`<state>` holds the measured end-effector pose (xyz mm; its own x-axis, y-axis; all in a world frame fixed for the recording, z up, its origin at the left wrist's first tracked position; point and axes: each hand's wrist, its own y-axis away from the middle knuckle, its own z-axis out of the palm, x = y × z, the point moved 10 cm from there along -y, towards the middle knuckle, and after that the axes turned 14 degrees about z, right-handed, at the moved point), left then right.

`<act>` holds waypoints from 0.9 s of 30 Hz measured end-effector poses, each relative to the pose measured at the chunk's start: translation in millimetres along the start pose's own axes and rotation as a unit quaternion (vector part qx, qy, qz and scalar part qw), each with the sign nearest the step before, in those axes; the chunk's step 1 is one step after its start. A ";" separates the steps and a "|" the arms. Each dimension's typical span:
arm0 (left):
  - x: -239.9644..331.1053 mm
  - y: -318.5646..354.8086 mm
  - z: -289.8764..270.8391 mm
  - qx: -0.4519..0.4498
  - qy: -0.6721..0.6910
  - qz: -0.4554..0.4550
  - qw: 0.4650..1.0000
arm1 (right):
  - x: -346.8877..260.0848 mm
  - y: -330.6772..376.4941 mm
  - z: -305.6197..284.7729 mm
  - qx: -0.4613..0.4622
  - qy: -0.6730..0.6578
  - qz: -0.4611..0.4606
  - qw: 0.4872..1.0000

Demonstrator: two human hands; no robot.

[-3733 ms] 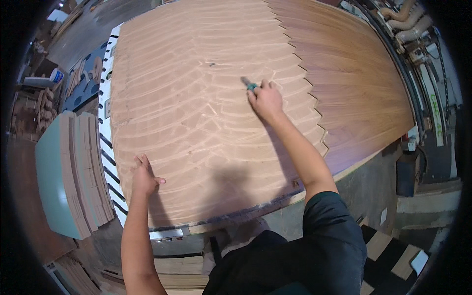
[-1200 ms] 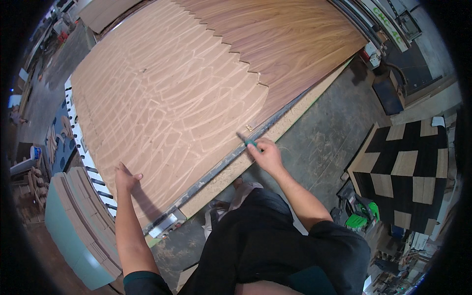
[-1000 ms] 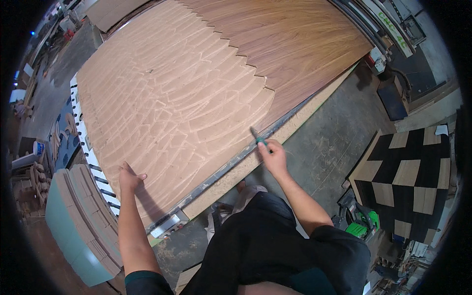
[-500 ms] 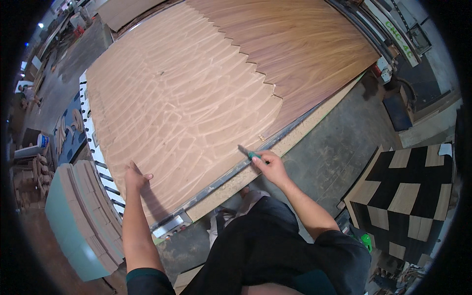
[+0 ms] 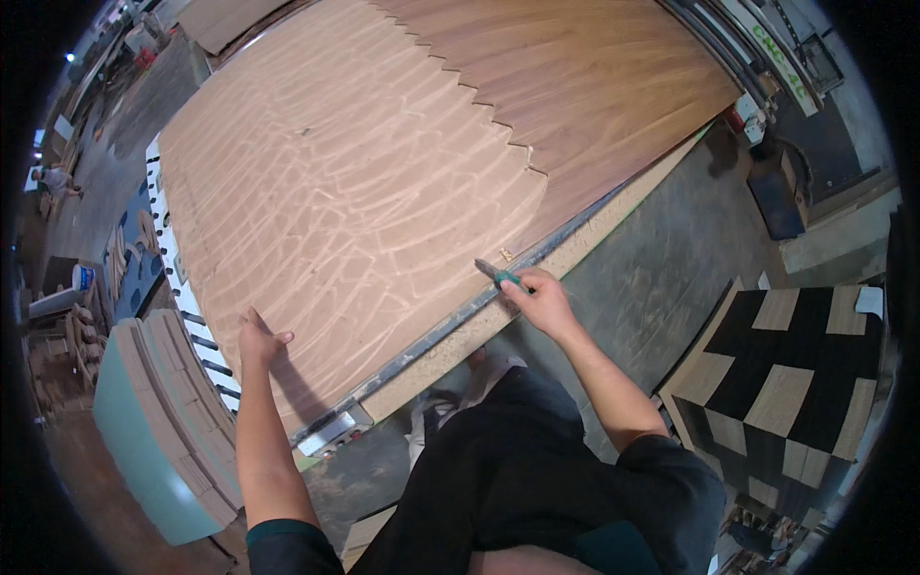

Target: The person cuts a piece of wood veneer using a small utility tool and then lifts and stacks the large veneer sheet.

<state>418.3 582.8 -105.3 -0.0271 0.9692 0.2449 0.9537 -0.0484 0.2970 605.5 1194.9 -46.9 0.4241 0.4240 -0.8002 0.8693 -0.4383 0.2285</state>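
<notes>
My right hand (image 5: 541,299) grips a green-handled tool with a short flat dark blade (image 5: 496,275). The blade points left over the near edge of a large light-brown board (image 5: 326,192), whose surface is covered in pale curved streaks. Whether the tip touches the board, I cannot tell. Close to the tip is a small pale scrap (image 5: 506,254). My left hand (image 5: 259,340) lies at the board's left near part, thumb stretched out and fingers apart, holding nothing. Beyond a zigzag edge, a dark wood-grain sheet (image 5: 585,86) covers the right part.
A metal rail (image 5: 431,350) runs along the near edge above a chipboard strip. On the left stand a white slotted strip (image 5: 165,220) and stacked curved panels with a pale green face (image 5: 144,431). A black-and-beige checkered cabinet (image 5: 786,374) stands at right. Far left, another person (image 5: 57,180) is visible.
My right hand has moved slightly forward and right with the tool, bringing its blade closer to the small scrap. My left hand stays on the board. The whole view has shifted a little.
</notes>
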 end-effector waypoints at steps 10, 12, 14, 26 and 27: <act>-0.4 0.4 3.5 -0.006 0.002 -0.003 1.000 | -40.3 -35.2 -36.2 0.114 0.152 -0.086 0.978; 1.2 -1.4 3.1 -0.002 0.000 -0.004 1.000 | -49.7 -36.2 -26.7 0.102 0.159 -0.131 0.973; -4.8 -1.9 4.0 -0.005 -0.004 -0.003 1.000 | -59.6 -37.8 -15.1 0.088 0.202 -0.176 0.959; 7.6 0.7 -1.1 -0.022 0.003 -0.013 1.000 | -80.1 -5.4 45.3 -0.058 0.245 -0.289 0.924; 10.5 2.5 -1.8 -0.028 -0.004 -0.019 0.999 | -78.8 0.5 49.9 -0.079 0.247 -0.294 0.920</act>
<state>419.9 592.4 -100.3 -0.0601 0.9726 0.2248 0.9340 -0.0247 0.3565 559.9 1121.7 -11.4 -0.1012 0.8760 -0.4717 0.9948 0.0861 -0.0535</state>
